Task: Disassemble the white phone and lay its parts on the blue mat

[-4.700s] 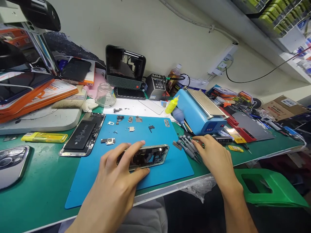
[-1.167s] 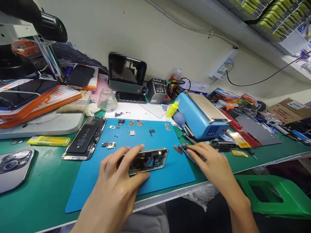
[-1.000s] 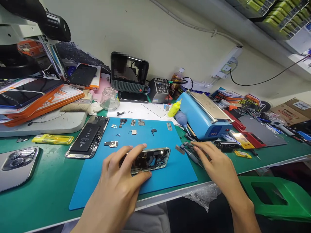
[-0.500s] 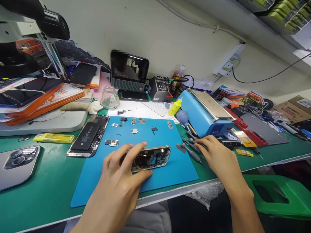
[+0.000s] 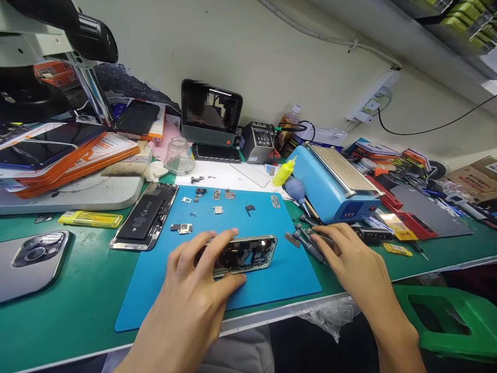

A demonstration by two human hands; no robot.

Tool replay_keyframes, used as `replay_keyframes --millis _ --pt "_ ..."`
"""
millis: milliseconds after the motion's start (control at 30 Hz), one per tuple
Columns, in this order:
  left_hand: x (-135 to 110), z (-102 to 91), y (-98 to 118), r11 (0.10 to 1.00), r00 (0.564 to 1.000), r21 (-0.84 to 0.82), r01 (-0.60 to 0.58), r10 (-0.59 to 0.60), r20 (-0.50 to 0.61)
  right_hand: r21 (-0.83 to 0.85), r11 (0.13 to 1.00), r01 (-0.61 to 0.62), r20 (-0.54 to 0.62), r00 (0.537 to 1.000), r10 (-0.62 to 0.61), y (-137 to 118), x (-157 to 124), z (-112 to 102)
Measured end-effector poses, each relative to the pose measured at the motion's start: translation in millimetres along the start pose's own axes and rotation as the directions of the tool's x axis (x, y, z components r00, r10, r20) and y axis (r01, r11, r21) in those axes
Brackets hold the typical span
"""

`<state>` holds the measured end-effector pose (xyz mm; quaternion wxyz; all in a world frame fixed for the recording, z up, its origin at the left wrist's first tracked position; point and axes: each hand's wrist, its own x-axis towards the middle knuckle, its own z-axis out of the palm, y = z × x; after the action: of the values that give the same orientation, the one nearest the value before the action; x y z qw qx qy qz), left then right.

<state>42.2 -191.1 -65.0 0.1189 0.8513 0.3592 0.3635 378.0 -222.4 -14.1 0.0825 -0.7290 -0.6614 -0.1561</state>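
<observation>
An opened phone frame (image 5: 248, 253) lies on the blue work mat (image 5: 272, 274), and my left hand (image 5: 190, 290) grips it with the fingers over its far edge and the thumb on the near edge. Off the mat's right edge lie several grey screwdrivers (image 5: 308, 243). My right hand (image 5: 347, 256) rests on them with its fingers stretched out over the handles, closed on none of them. Small screws and metal brackets (image 5: 217, 199) are spread over the far part of the mat.
An opened phone with its battery (image 5: 145, 217) lies left of the mat, beside a yellow lighter (image 5: 90, 219) and a phone back (image 5: 31, 259). A blue heating machine (image 5: 334, 181), a yellow bottle (image 5: 283, 172), a glass jar (image 5: 179, 155) and a green stool (image 5: 446, 316) surround the mat.
My right hand has shifted to and fro over the screwdrivers and now lies on them a little nearer. My left hand keeps its grip on the phone frame.
</observation>
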Motion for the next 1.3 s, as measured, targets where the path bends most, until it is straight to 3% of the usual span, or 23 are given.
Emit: replay_keyframes --millis 200,400,600,800,1000,1300 --pt "0.8 -0.3 0.2 1.0 1.0 -0.004 0.011 -0.011 0.005 0.056 0.997 0.048 0.05 0.997 -0.051 -8.8 5.0 0.4" --pt "1.0 -0.4 -0.2 1.0 1.0 0.007 -0.005 0.005 -0.004 0.109 0.994 -0.003 0.069 0.998 -0.005 -20.2 6.9 -0.4" --pt "2.1 -2.4 -0.2 0.999 1.0 0.03 -0.016 0.016 0.021 0.257 0.96 -0.109 0.058 0.994 0.097 -13.4 8.2 -1.0" --pt "1.7 0.2 0.7 1.0 1.0 0.011 -0.002 0.002 0.002 0.265 0.96 -0.091 0.106 0.992 0.065 -11.9 12.4 2.8" --pt "2.9 -0.8 -0.6 1.0 1.0 0.011 -0.024 0.024 0.008 0.292 0.944 -0.154 0.07 0.988 0.139 -10.3 18.2 2.9" --pt "4.4 -1.2 -1.4 0.999 0.999 0.023 -0.032 0.031 0.011 0.155 0.985 0.075 0.005 0.997 -0.077 -16.9 8.9 -1.4"
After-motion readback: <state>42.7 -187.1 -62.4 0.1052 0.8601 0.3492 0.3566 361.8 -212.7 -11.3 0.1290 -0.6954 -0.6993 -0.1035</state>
